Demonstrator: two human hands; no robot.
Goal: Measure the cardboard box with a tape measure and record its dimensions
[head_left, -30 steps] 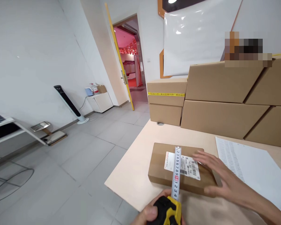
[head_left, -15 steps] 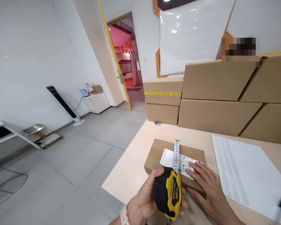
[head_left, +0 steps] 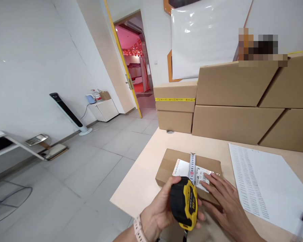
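Leftward, tabletop [head_left: 140, 183] room between small carton [head_left: 165, 166] and edge [head_left: 135, 165].

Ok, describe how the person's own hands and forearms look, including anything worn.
Both are ungloved, with no sleeve in view. Above the left hand, the wrist wears a pale pink band with small holes. The right hand shows no band or ring.

My left hand [head_left: 158, 211]: closed grip, thumb on top, over near edge of table [head_left: 138, 181]. Right hand [head_left: 223, 198]: palm down, fingers extended.
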